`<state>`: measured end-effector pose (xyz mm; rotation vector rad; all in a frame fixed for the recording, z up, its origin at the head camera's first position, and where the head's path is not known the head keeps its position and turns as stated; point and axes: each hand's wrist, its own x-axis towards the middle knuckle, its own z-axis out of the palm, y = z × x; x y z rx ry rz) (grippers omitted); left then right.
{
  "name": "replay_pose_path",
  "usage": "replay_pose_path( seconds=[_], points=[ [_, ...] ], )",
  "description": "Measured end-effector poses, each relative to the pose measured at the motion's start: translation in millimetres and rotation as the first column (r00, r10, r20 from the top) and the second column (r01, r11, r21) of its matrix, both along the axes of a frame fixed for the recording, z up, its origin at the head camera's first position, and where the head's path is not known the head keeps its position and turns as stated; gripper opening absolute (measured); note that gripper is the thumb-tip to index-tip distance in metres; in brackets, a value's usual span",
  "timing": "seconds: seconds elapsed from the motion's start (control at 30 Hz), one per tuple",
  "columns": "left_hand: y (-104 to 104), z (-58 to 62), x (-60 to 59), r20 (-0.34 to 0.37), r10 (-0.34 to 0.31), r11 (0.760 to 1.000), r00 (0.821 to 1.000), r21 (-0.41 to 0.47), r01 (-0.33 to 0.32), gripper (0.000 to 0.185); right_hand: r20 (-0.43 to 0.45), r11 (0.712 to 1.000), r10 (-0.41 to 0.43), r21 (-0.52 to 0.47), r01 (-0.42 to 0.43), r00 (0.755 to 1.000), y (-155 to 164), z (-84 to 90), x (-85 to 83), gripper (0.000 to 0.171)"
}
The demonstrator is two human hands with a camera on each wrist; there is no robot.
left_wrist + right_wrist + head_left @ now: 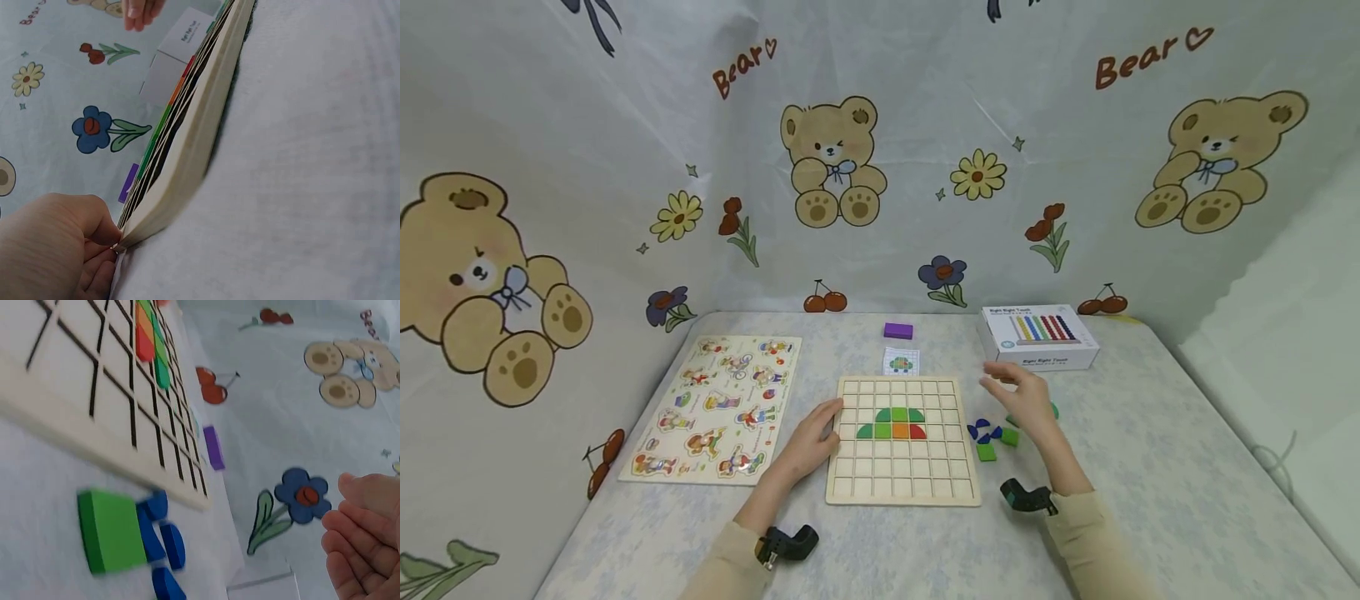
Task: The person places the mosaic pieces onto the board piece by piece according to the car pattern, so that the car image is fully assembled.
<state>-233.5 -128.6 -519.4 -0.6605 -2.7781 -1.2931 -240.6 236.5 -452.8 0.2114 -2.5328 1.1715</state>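
Note:
A wooden grid board [902, 492] lies in front of me, with green, orange and red pieces [900, 431] set in its middle cells. My left hand [808, 442] grips the board's left edge, its thumb and fingertips at the rim in the left wrist view. To the right of the board, my right hand [1026, 400] is raised over the table with relaxed fingers and nothing between them. Below and beside it lie dark blue pieces [173, 545] and green square blocks [987, 452]. Part of a round green piece [1056, 410] shows behind the right hand.
A small picture card [901, 362] and a purple block [898, 331] lie beyond the board. At the back right stands a white box [1037, 337]. A picture puzzle board [711, 408] lies on the left. A printed curtain [910, 167] hangs behind the table.

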Motion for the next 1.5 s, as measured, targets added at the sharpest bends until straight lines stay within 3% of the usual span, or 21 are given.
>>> replay_pose_path(
  seconds=[0.07, 0.2, 0.37, 0.5, 0.87, 1.07, 1.5],
  points=[
    [-1, -0.2, 0.0, 0.006, 0.005, 1.000, 1.000, -0.003, -0.005, 0.058, 0.048, 0.997, -0.078, 0.012, 0.078, 0.996, 20, -0.5, -4.8, 0.043],
    [-1, 0.9, 0.2, 0.009, 0.015, 1.000, 1.000, -0.004, -0.014, 0.058, 0.174, 0.979, -0.201, 0.052, 0.195, 0.964, 55, -3.4, -12.5, 0.061],
    [1, 1.4, 1.4, 0.014, 0.011, 1.000, 1.000, -0.004, -0.011, 0.058, 0.256, 0.963, -0.269, 0.088, 0.255, 0.928, 80, -11.0, -13.9, 0.058],
    [2, 1.4, 1.5, 0.023, 0.014, 1.000, 1.000, -0.002, -0.014, 0.058, 0.266, 0.957, -0.291, 0.090, 0.277, 0.919, 87, -19.0, -15.7, 0.054],
    [1, 1.8, 1.7, 0.041, 0.009, 1.000, 0.999, 0.005, -0.009, 0.058, 0.265, 0.965, -0.254, 0.128, 0.227, 0.930, 85, -47.5, -21.6, 0.048],
    [1, 1.4, 1.4, 0.047, 0.007, 1.000, 0.999, 0.007, -0.007, 0.058, 0.206, 0.969, -0.215, 0.164, 0.183, 0.954, 81, -49.3, -21.0, 0.039],
    [1, 2.2, 2.3, 0.037, 0.014, 1.000, 0.999, 0.009, -0.014, 0.059, 0.137, 0.969, -0.181, 0.196, 0.152, 0.974, 74, -54.1, -17.8, 0.037]
  ],
)
